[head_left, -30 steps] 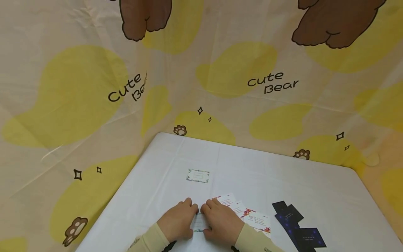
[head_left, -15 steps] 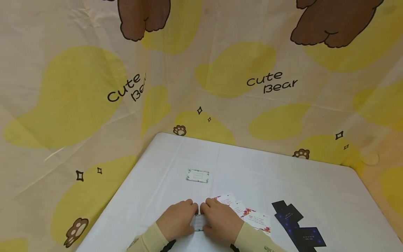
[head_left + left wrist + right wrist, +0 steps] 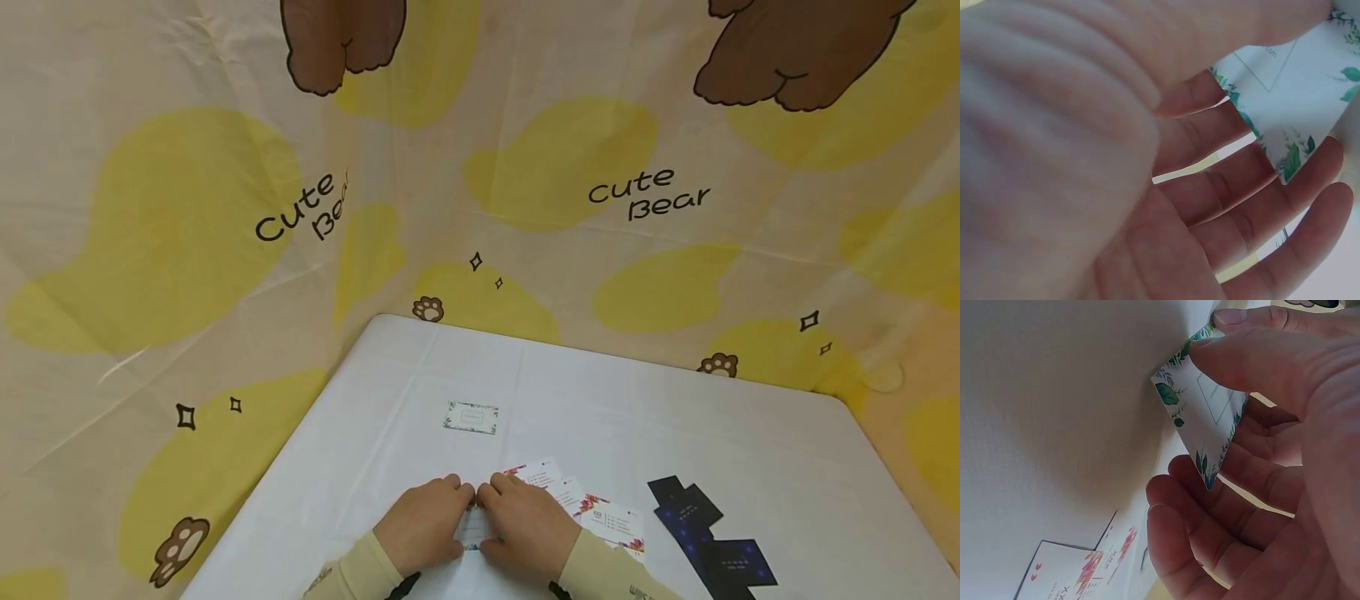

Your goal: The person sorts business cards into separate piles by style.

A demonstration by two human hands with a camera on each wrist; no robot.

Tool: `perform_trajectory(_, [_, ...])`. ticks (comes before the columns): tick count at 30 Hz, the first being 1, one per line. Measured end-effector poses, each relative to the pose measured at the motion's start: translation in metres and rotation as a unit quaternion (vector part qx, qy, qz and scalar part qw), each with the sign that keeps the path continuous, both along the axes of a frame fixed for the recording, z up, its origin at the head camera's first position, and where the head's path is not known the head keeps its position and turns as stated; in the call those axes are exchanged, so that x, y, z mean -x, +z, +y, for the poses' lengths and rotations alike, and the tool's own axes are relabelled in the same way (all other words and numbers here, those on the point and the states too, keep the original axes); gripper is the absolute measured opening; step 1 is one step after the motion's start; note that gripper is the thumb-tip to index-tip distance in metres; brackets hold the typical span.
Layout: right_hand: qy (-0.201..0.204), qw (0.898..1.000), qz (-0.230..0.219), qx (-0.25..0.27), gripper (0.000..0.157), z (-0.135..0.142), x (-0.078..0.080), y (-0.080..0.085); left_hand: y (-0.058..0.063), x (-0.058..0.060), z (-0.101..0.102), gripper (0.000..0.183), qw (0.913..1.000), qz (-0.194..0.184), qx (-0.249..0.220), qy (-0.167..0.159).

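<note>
Where the left hand [image 3: 420,527] and right hand [image 3: 534,527] sit almost fingertip to fingertip, near side of the bench [image 3: 585,400], both pinch a held leaf-bordered card [image 3: 1213,415] from opposite ends: thumbs on the printed face, fingers behind, probably so neither end sags. Single card or several: cannot tell. Lone leaf-bordered card [image 3: 470,417] lies flat beyond the hands, toward the far left corner. Red-flowered cards [image 3: 617,523] overlap beside the right hand; black cards [image 3: 738,564] overlap toward the right edge, perhaps grouped by design.
</note>
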State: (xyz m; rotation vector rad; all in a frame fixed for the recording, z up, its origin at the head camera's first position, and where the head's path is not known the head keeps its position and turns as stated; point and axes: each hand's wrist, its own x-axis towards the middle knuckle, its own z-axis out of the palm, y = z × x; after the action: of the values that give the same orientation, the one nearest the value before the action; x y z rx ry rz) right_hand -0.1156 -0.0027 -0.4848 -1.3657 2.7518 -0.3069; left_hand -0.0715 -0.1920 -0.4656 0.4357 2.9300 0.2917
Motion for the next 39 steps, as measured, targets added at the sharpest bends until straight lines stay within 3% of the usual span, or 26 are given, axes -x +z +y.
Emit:
perform_trajectory(20, [-0.004, 1.000, -0.011, -0.006, 0.039, 0.001, -0.002, -0.003, -0.005, -0.011, 0.005, 0.054, 0.9992, 0.029, -0.026, -0.009])
perform_trajectory(30, [-0.003, 1.000, -0.015, -0.016, 0.046, 0.001, -0.002, -0.003, -0.004, -0.011, 0.005, 0.046, 0.9984, 0.046, 0.006, -0.031])
perform_trajectory(39, [-0.008, 0.999, 0.031, -0.009, 0.040, -0.002, 0.005, 0.004, 0.012, 0.000, -0.003, 0.052, 0.9993, 0.021, -0.004, -0.029])
